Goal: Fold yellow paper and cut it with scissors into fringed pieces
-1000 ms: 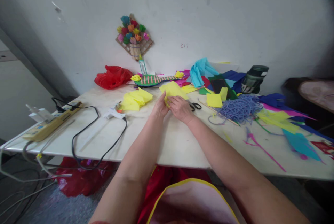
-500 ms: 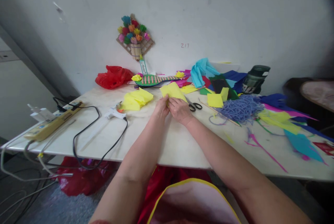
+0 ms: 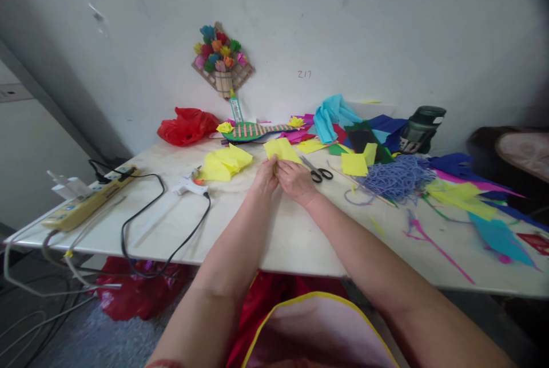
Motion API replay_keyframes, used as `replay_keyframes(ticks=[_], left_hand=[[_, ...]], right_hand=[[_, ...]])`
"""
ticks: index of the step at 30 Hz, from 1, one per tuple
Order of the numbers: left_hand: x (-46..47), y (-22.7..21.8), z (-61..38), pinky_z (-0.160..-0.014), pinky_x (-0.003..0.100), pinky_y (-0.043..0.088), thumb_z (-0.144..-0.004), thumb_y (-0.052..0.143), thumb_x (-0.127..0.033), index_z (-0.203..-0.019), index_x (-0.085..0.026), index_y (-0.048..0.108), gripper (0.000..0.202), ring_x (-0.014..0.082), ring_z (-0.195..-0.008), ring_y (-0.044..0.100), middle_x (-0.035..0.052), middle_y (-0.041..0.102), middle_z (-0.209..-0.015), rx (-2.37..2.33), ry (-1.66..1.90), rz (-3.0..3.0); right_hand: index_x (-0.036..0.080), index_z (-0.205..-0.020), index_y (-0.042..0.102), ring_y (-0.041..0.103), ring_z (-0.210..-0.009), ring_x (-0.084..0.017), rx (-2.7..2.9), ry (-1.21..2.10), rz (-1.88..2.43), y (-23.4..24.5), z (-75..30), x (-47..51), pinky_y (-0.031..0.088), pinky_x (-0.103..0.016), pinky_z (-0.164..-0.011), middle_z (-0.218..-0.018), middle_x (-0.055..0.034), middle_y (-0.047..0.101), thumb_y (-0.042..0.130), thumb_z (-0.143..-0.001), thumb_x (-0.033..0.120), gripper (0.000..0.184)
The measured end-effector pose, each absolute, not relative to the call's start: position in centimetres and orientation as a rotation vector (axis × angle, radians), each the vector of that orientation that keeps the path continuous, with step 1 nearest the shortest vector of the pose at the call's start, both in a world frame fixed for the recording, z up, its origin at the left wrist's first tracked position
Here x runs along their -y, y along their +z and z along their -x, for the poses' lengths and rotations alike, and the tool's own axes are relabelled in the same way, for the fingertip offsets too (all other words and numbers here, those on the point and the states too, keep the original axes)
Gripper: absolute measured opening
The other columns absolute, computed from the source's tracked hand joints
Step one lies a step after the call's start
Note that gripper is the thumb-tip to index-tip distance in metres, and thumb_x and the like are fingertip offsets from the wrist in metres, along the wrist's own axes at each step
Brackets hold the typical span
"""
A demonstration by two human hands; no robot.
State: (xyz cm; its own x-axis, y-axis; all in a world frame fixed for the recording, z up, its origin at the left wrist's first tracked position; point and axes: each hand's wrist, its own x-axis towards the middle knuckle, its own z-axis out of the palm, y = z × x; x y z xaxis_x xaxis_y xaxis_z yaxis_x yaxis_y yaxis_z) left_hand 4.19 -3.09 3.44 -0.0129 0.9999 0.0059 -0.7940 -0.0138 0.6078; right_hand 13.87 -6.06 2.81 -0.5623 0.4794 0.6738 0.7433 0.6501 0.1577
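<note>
A piece of yellow crepe paper [image 3: 282,149] is pinched between my two hands above the middle of the table. My left hand [image 3: 268,173] closes on its near edge, fingertips against those of my right hand [image 3: 294,179], which also grips it. The lower part of the paper is hidden behind my fingers. Black-handled scissors [image 3: 316,170] lie just right of my right hand. To the left of my hands rests a crumpled yellow paper sheet [image 3: 225,162], with a white glue gun [image 3: 189,186] beside it.
At the left edge sits a power strip [image 3: 90,199] with black cables. A purple yarn heap [image 3: 397,179], coloured paper scraps and a dark bottle [image 3: 422,129] occupy the right. A red plastic bag [image 3: 187,126] and a green woven piece [image 3: 257,131] are near the wall.
The yellow paper in my hands has become narrower on its right side, showing more of the scissors. Both hands stay in nearly the same place.
</note>
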Motion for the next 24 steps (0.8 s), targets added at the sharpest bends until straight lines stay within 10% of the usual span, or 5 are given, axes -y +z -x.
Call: replay_keyframes(ticks=[24], left_hand=[[3.0, 3.9, -3.1, -0.077, 0.028, 0.049, -0.086, 0.036, -0.02, -0.091, -0.011, 0.056, 0.022, 0.0154, -0.083, 0.062, 0.0081, 0.064, -0.078, -0.444, 1.42, -0.399]], right_hand=[[0.008, -0.118, 0.049, 0.037, -0.115, -0.024, 2.374, -0.454, 0.926, 3.3, -14.2, 6.7, 0.033, -0.038, -0.091, -0.124, -0.0134, 0.048, 0.044, -0.074, 0.018, 0.045]])
